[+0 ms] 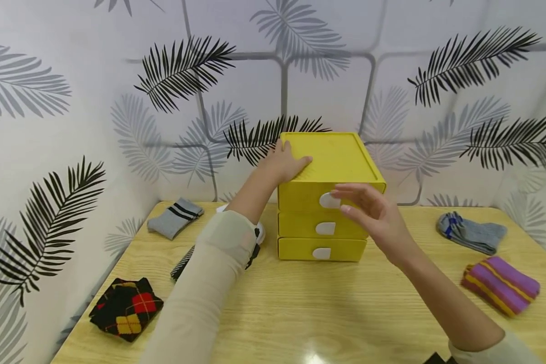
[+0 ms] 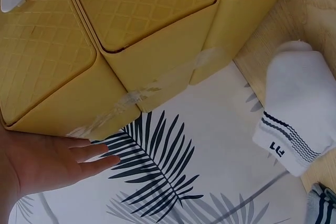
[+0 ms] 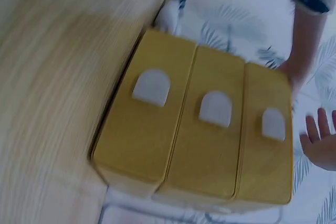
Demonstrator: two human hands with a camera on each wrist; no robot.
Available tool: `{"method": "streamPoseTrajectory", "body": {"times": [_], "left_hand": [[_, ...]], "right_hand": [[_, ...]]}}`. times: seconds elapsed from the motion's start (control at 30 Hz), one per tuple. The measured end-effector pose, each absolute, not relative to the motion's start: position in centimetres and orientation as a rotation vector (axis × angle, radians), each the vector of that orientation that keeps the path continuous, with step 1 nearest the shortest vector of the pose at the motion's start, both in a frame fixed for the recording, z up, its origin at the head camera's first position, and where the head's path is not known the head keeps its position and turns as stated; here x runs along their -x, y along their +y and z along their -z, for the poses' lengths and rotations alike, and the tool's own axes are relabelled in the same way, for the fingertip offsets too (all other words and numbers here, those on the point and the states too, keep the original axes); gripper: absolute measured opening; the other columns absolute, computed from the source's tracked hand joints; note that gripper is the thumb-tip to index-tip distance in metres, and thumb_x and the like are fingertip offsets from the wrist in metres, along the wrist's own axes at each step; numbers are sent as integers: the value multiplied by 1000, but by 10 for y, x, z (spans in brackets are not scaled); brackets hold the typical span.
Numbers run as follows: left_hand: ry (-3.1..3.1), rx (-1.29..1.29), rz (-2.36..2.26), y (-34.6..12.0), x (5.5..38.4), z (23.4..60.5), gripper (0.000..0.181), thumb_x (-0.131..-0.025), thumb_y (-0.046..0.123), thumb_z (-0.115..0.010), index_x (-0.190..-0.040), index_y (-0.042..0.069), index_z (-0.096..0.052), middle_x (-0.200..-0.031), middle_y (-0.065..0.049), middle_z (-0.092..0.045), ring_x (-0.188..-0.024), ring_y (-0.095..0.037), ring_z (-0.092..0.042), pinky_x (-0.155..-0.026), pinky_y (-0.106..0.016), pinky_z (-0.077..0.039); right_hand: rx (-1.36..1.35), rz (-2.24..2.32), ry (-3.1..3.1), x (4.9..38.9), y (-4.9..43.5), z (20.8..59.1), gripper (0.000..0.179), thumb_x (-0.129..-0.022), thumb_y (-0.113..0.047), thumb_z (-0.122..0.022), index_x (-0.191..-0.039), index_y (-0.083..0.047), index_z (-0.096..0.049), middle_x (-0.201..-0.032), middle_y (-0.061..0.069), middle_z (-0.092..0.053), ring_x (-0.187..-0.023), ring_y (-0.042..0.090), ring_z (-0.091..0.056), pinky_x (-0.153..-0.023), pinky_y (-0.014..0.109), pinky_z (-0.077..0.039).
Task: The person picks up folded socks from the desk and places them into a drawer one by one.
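Note:
A yellow three-drawer box, with a white pull tab on each drawer, stands toward the back of the wooden table. All its drawers look closed. My left hand lies against its upper left edge, thumb on the top. In the left wrist view, straight fingers of that hand run along the side wall. My right hand is in front of the top drawer, near its white tab, fingers loosely bent and holding nothing. The right wrist view shows that hand apart from the drawer fronts.
On the left lie a grey striped sock, an argyle sock and a black-and-white striped sock, partly behind my sleeve. A white sock sits beside the box. Grey-blue and purple-yellow socks lie at right.

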State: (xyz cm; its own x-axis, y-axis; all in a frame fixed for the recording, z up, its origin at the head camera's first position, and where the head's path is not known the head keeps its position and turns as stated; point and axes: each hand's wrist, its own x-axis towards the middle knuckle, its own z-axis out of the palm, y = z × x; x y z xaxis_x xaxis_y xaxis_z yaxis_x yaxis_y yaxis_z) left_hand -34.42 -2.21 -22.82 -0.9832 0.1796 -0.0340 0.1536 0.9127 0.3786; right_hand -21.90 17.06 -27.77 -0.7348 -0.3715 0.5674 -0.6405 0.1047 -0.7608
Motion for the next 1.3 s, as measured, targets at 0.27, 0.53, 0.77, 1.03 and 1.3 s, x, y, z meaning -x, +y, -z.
{"method": "streamPoseTrajectory", "body": {"times": [0.27,0.53,0.77,1.03,1.3], "left_hand": [[3027,-234,-591,-25,348,229,84,-91,61,-31,-148,7,-1,-153,-8,0,-136,-28,-14,-107,-43,-17],[2990,-258,-687,-25,347,230,83,-91,61,-30,-148,8,0,-153,-6,3,-135,-30,-17,-105,-45,-20],[2951,-261,-730,-25,345,231,83,-91,63,-25,-148,10,2,-153,-5,6,-135,-31,-14,-105,-47,-18],[2960,-254,-714,-25,344,231,81,-92,63,-24,-149,11,1,-153,-4,5,-135,-32,-16,-105,-46,-19],[2975,-248,-688,-24,342,230,80,-92,62,-26,-149,11,0,-153,-3,4,-134,-31,-19,-105,-46,-21]], "right_hand": [[-423,-3436,-1653,224,160,283,68,-98,-44,-33,-146,-2,-9,-150,15,-11,-135,30,-17,-104,36,-25],[48,-3760,-1051,246,154,298,75,-89,-50,-52,-143,-8,-22,-147,6,-23,-135,20,-18,-105,35,-25],[146,-3766,-862,249,150,300,54,-88,-42,-58,-123,-3,-44,-129,10,-46,-128,21,-31,-103,37,-28],[154,-3760,-944,246,150,299,54,-88,-45,-57,-126,-8,-46,-134,8,-41,-126,26,-35,-103,39,-27],[77,-3775,-997,235,153,300,53,-89,-47,-54,-124,-9,-47,-132,9,-42,-133,24,-23,-105,39,-24]]}}
